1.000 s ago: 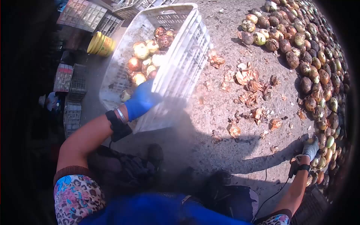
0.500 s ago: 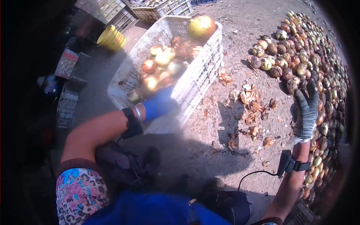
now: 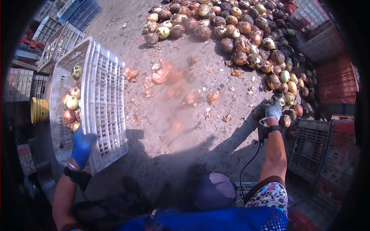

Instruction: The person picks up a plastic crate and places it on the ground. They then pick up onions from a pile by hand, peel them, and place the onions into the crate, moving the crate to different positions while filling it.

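Observation:
My left hand (image 3: 83,145), in a blue glove, is closed on the near rim of a white plastic crate (image 3: 106,104) at the left. Several onions (image 3: 72,102) lie inside the crate, partly hidden by its wall. On the right, my right hand (image 3: 273,111) wears a grey glove and reaches the near edge of a large onion pile (image 3: 243,44). Its fingers are curled around an onion, mostly hidden by the glove.
Loose onion skins (image 3: 163,73) are scattered on the ground between crate and pile. A yellow bucket (image 3: 40,110) stands left of the crate. A blue crate (image 3: 80,13) is at the upper left, and a dark crate (image 3: 310,148) is at the right.
The view has turned right. My left hand has moved from over the crate's near side to its rim. My right hand, spread before, has closed at the pile's near edge.

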A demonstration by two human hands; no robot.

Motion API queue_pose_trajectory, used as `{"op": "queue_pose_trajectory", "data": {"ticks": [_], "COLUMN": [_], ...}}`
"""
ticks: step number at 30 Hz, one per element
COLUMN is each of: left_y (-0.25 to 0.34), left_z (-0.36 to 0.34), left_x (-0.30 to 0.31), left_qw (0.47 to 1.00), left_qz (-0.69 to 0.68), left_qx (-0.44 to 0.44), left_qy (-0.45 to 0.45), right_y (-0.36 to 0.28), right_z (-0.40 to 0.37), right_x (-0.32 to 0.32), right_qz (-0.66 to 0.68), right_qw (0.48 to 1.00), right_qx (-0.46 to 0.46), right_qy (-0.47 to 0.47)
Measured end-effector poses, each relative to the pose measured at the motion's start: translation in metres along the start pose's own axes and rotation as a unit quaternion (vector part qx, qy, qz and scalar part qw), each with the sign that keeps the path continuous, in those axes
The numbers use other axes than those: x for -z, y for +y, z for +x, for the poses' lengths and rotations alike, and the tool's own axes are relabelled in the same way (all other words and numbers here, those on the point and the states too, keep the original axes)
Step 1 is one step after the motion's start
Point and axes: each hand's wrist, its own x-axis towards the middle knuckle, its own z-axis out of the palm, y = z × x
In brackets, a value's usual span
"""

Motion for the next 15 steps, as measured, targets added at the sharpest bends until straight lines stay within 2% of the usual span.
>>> {"op": "queue_pose_trajectory", "data": {"ticks": [3,4,5,7,8,10,11,13,15], "left_y": [0.0,0.002,0.005,0.004,0.003,0.014,0.021,0.019,-0.004], "left_z": [0.001,-0.001,-0.001,0.003,0.002,-0.005,-0.006,-0.004,0.003], "left_x": [0.003,0.004,0.002,-0.001,-0.001,-0.002,-0.005,0.001,0.02], "left_qw": [1.0,1.0,1.0,1.0,0.999,0.999,0.999,0.999,0.995], "left_qz": [0.018,0.017,0.014,0.019,0.025,0.036,0.045,0.025,0.075], "left_qx": [0.016,0.012,0.006,0.017,0.035,0.01,-0.015,0.029,0.035], "left_qy": [0.005,-0.008,-0.022,-0.01,0.007,-0.007,-0.023,-0.033,-0.048], "right_y": [-0.01,-0.017,-0.026,-0.096,-0.175,-0.26,-0.3,-0.35,-0.357], "right_z": [-0.007,-0.011,-0.013,-0.039,-0.084,-0.118,-0.139,-0.173,-0.157], "right_x": [-0.014,-0.028,-0.036,-0.035,0.021,0.043,0.046,0.078,0.062], "right_qz": [-0.013,0.194,0.393,0.563,0.597,0.686,0.692,0.574,0.462], "right_qw": [0.998,0.978,0.913,0.802,0.752,0.603,0.564,0.654,0.76], "right_qx": [-0.043,-0.07,-0.093,-0.073,-0.106,0.016,0.124,0.324,0.414], "right_qy": [0.033,-0.013,-0.056,-0.183,-0.259,-0.407,-0.433,-0.373,-0.192]}}
